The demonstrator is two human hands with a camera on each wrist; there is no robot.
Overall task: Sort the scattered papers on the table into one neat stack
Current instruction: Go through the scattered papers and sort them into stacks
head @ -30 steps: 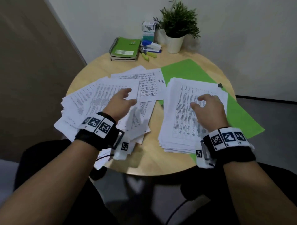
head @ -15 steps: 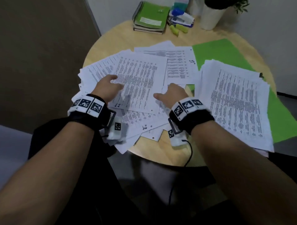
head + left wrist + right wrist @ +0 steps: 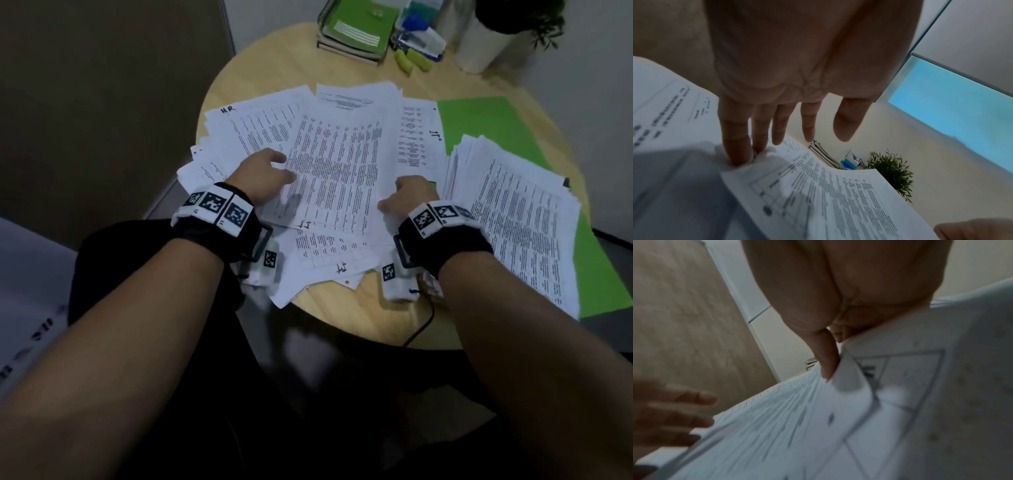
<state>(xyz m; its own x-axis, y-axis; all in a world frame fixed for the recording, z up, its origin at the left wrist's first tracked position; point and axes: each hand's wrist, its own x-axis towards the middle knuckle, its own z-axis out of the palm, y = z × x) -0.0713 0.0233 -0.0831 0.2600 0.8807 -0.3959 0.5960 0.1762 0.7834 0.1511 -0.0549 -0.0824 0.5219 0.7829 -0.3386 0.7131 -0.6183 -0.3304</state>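
Scattered printed papers overlap across the left and middle of the round wooden table. A thick, slightly fanned stack lies at the right on a green folder. My left hand rests on the pile at the left edge of the top sheet, its straight fingers touching the paper. My right hand pinches that sheet's right edge. Its thumb lies on top, and the other fingers are hidden under the lifted paper.
At the table's far side lie green notebooks, a blue and white stapler, yellow-green highlighters and a white plant pot. Some sheets overhang the near table edge. A thin cable hangs from my right wrist.
My right hand left the stack at the right, crossed to the scattered pile and took hold of the top sheet's right edge. My left hand stayed on the pile's left side.
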